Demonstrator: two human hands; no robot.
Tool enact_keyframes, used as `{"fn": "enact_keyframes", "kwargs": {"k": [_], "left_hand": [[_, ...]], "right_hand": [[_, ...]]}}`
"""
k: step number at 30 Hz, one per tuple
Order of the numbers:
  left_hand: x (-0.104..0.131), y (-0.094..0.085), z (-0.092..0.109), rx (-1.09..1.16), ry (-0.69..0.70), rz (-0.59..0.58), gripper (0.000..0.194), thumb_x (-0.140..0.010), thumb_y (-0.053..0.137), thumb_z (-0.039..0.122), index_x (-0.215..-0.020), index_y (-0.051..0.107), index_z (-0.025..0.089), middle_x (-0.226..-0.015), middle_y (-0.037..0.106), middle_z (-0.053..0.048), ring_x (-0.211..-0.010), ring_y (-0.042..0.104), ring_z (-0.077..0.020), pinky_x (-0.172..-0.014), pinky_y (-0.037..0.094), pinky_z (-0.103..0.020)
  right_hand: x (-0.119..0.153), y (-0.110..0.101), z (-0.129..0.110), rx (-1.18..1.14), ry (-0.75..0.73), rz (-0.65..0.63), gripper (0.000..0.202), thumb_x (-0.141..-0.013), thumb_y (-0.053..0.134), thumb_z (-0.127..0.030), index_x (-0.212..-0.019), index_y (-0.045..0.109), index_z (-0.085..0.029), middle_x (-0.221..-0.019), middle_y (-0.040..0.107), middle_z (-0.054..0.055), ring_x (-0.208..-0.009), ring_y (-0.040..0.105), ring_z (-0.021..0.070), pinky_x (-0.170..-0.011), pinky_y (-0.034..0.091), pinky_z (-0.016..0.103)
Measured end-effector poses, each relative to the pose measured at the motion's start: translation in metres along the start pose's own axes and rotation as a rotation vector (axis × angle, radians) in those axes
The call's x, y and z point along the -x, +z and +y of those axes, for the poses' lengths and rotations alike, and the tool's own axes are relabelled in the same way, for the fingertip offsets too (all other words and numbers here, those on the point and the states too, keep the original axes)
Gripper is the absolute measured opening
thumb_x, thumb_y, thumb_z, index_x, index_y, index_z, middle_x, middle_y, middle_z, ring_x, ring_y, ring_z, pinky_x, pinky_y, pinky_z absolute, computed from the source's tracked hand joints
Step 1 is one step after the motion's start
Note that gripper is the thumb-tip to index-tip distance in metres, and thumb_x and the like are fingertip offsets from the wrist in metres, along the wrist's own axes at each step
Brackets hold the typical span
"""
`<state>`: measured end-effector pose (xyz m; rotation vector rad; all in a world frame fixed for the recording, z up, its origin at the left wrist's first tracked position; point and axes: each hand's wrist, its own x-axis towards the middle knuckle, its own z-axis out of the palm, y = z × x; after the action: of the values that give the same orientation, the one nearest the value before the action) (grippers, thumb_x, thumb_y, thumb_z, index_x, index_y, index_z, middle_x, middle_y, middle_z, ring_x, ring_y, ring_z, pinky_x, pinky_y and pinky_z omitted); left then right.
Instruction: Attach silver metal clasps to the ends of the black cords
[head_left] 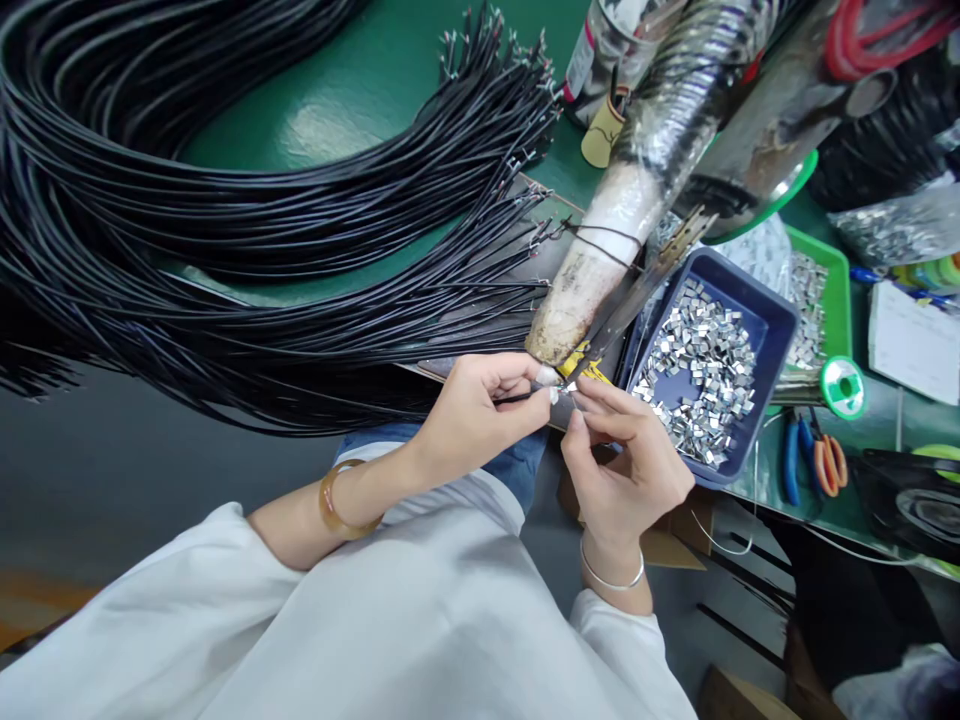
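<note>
White sleeves fill the bottom of the view, and from them both hands reach to the table's (360,90) near edge. Left hand (469,415) has thumb and forefinger pressed together, pinching the end of one black cable (517,397). Right hand (626,460) meets it fingertip to fingertip, pinching something small at that cable end (too tiny to make out). Both sit just below the tip of a wrapped, whitish tool (600,260) that slants down from the upper right; its upper part is cut off by the frame.

Just right of the hands, a blue tray (776,330) holds a loose heap of small silver metal clips (697,365). Behind it a green tray (836,290) holds more of the same, partly hidden by the blue one. A clear bag (892,225) at far right seems to hold similar bits, blurred.

A big bundle of black cables (225,220) sweeps across the left, its loop cut off at the edge. Pliers (810,460) lie beside a green solder spool (844,387).
</note>
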<state>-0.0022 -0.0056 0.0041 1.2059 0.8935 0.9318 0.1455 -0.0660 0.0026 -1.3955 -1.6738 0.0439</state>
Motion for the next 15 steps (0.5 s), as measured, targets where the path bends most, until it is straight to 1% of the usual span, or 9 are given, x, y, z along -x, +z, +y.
{"fn": "enact_keyframes", "kwargs": {"k": [4, 9, 15], "left_hand": [[0.0011, -0.001, -0.0018, -0.007, 0.014, -0.002, 0.011, -0.08, 0.062, 0.018, -0.074, 0.064, 0.01, -0.054, 0.028, 0.009, -0.05, 0.023, -0.0047, -0.044, 0.018, -0.021], [0.002, -0.0016, -0.0048, -0.027, 0.023, -0.003, 0.012, -0.082, 0.062, 0.019, -0.073, 0.063, 0.011, -0.053, 0.029, 0.009, -0.049, 0.022, -0.0044, -0.043, 0.017, -0.021], [0.0017, -0.0017, -0.0049, -0.043, 0.034, -0.003, 0.013, -0.083, 0.062, 0.018, -0.072, 0.063, 0.011, -0.053, 0.03, 0.008, -0.049, 0.023, -0.0042, -0.043, 0.017, -0.02]], "right_hand": [[0.001, 0.0001, 0.0004, -0.002, -0.012, -0.008, 0.018, -0.084, 0.07, -0.006, -0.088, 0.062, -0.022, -0.107, 0.078, 0.005, -0.094, 0.077, 0.0171, -0.074, 0.066, 0.028], [0.0029, 0.0016, 0.0033, 0.028, -0.012, -0.021, 0.018, -0.084, 0.07, -0.007, -0.089, 0.062, -0.022, -0.107, 0.078, 0.004, -0.09, 0.077, 0.0152, -0.07, 0.065, 0.025], [0.0025, 0.0009, 0.0044, 0.021, -0.012, -0.028, 0.018, -0.085, 0.07, -0.007, -0.09, 0.062, -0.022, -0.108, 0.078, 0.005, -0.09, 0.077, 0.0158, -0.068, 0.064, 0.025]]}}
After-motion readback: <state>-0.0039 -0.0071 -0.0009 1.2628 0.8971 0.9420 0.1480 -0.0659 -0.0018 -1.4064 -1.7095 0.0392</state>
